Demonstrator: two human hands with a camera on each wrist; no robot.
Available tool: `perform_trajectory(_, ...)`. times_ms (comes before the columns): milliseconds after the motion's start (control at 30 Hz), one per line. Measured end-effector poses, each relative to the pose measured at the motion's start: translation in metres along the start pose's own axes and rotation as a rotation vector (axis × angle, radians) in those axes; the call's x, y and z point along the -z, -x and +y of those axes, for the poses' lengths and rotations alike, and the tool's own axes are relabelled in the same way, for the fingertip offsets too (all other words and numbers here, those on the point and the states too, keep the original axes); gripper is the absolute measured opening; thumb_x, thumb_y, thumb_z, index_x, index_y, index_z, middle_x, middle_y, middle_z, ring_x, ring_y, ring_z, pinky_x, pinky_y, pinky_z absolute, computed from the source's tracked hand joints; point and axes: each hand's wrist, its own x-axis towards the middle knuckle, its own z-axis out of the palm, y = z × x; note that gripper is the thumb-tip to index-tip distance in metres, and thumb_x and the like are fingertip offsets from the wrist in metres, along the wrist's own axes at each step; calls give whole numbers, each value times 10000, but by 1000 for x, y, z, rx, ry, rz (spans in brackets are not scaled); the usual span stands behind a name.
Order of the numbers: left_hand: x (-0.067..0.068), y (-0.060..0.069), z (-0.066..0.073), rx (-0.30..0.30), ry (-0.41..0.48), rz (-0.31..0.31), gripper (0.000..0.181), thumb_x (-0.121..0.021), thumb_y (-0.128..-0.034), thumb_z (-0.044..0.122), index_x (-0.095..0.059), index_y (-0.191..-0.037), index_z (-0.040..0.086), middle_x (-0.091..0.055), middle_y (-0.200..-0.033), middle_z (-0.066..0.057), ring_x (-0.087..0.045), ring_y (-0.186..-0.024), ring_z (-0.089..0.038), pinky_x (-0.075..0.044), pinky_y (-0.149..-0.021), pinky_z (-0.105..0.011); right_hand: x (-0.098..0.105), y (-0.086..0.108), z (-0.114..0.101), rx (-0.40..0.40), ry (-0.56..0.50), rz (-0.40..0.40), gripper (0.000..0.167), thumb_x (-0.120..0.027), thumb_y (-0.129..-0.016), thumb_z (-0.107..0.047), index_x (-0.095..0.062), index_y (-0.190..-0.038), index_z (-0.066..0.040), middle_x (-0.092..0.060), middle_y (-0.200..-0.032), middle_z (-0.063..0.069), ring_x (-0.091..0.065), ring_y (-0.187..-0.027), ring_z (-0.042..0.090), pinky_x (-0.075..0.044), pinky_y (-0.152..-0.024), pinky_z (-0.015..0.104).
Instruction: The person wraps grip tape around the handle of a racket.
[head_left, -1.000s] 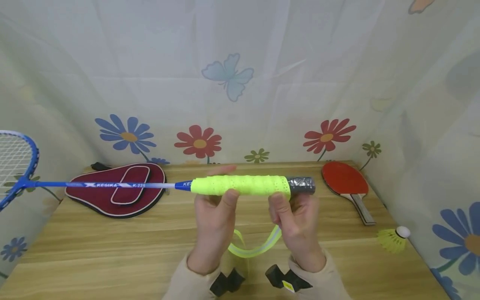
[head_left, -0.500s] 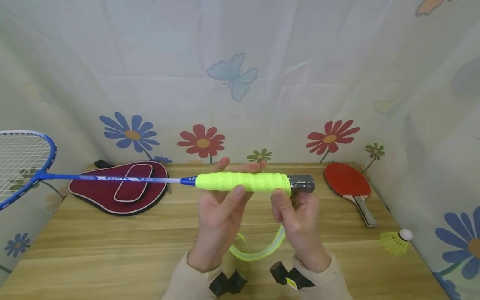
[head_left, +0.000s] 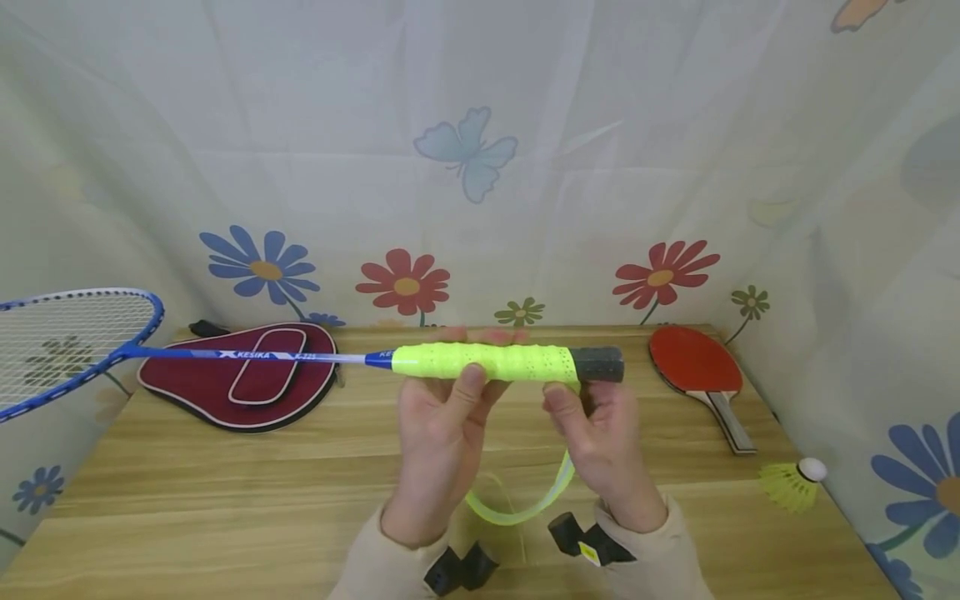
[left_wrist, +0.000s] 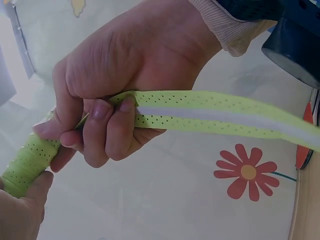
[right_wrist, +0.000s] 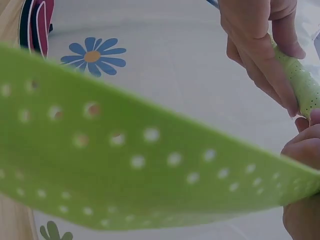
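Note:
A blue and white badminton racket [head_left: 279, 357] lies level in both hands, its strung head to the left. Yellow-green perforated grip tape [head_left: 517, 362] winds round most of its handle; the black handle end [head_left: 600, 365] is bare. My left hand [head_left: 438, 437] holds the wrapped handle, thumb in front and fingers behind. At the edge of the wrap my right hand [head_left: 606, 442] pinches the tape. The left wrist view shows the loose tape [left_wrist: 210, 114] running out from under the right hand's curled fingers. Its free length hangs in a loop below the handle.
A maroon racket case [head_left: 187, 387] lies at the back left of the wooden table [head_left: 225, 492]. At the right are a red table tennis bat [head_left: 693, 362] and a yellow shuttlecock [head_left: 791, 485]. A flowered cloth [head_left: 300, 125] hangs behind.
The racket's head has turned to a flatter angle and more of it shows at the left. Left fingers have shifted behind the handle. The right hand keeps its pinch on the tape.

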Motion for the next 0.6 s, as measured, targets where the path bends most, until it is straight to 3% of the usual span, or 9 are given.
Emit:
perform_trajectory(167,-2,1,-1,-4,-18,9,230,-435,-1000,-57,-484,-1203,39,-616,-1176,-170,-581,-1165,-386,-439,-1015,-523,1,1,2,11,60,48,270,-663,-936,-148,-606,-982,112,-496,-575,56,-456,-479,112,-471,-447,217)
perform_trajectory(233,-2,1,0,-8,-23,13,216,-438,-1000,-52,-492,-1193,30,-615,-1176,-169,-582,-1164,-382,-441,-1014,-524,1,1,1,18,54,30,269,-644,-949,-152,-595,-970,112,-482,-574,49,-440,-477,111,-452,-435,209)
perform_trajectory(400,-2,2,-1,-30,-43,37,180,-462,-999,-29,-521,-1164,16,-632,-1156,-155,-595,-1148,-367,-459,-1001,-514,2,0,0,18,-106,-94,202,-503,-1010,-75,-527,-1056,120,-414,-611,56,-366,-473,130,-336,-367,245)
perform_trajectory(500,-2,2,-1,-40,-51,51,181,-473,-997,-22,-531,-1166,4,-640,-1146,-152,-601,-1142,-355,-470,-993,-504,4,-1,-2,8,-187,-154,248,-455,-1009,-5,-499,-1214,129,-403,-640,57,-361,-489,130,-322,-364,254)
perform_trajectory(600,-3,3,0,-36,-51,57,182,-470,-1000,-17,-526,-1173,-5,-637,-1146,-154,-598,-1144,-360,-471,-991,-508,6,-3,-2,11,-213,-161,243,-493,-979,43,-531,-1211,105,-454,-650,71,-413,-491,140,-361,-347,250)
